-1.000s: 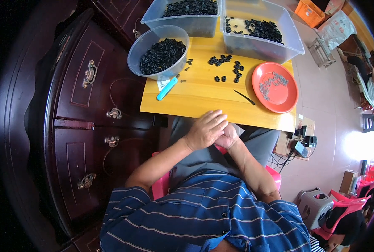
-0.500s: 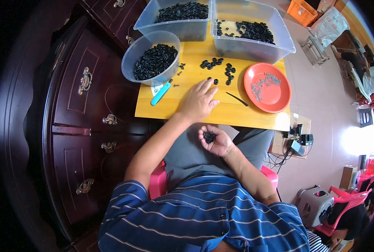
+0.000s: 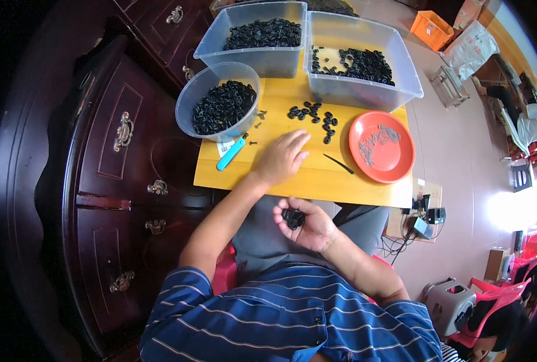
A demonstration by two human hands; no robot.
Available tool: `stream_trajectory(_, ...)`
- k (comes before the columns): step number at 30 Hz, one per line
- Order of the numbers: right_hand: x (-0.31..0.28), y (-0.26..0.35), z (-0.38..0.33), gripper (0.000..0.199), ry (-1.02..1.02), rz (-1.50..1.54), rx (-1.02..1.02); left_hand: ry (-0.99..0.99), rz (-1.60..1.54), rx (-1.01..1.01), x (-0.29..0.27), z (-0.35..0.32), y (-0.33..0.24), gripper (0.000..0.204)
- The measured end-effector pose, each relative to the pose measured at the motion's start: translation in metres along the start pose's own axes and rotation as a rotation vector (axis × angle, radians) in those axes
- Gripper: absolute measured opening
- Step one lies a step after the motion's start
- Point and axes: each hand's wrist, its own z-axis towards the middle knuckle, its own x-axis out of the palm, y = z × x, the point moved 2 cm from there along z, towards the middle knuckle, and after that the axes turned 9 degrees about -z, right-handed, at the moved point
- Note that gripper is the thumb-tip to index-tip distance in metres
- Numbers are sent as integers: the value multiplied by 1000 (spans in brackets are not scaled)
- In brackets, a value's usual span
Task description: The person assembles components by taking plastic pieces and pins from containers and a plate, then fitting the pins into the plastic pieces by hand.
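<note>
You sit at a small yellow wooden table (image 3: 280,187) that stands beside a dark carved wooden cabinet (image 3: 99,169) with brass handles, on a pale tiled floor.

At the far left of the table there is a round clear bowl (image 3: 197,96) full of small black rings. Just in front of it a blue-handled tool (image 3: 230,153) lies flat on the wood, on a small white paper. Behind the bowl stands a clear rectangular bin (image 3: 253,57), also with black rings inside.

Your left hand (image 3: 280,160) rests palm down on the table, with fingers spread and relaxed, holding nothing. The fingertips point toward the loose black rings (image 3: 310,114) scattered on the table surface, close to them but not touching.

Lower, above your lap and near the table edge, your right hand (image 3: 307,226) is turned palm up and cupped. Its fingers curl loosely around a small bunch of black pieces (image 3: 292,217); I cannot tell how many.

Further right, a thin dark pick (image 3: 339,163) lies on the wood between your left hand and an orange plate (image 3: 395,163), which carries small grey metal parts. Behind the plate is a second clear bin (image 3: 401,78) with black rings spread over its bottom.

At the far right there is an orange crate (image 3: 435,29) on the floor.
</note>
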Motion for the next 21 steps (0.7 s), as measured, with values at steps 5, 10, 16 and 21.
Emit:
stream_trajectory(5, 50, 56, 33, 30, 94, 71, -193, -147, -358, -8, 2, -23, 19, 29)
stream_trajectory(10, 136, 179, 115, 38, 274, 181, -233, -66, -30, 30, -2, -17, 6, 21)
stream_trajectory(16, 210, 281, 137, 62, -380, -552, -760, -69, -49, -34, -8, -11, -5, 20)
stream_trajectory(21, 159, 333, 77, 68, -570, -1192, -1085, -104, -84, -46, -12, -14, -1, 18)
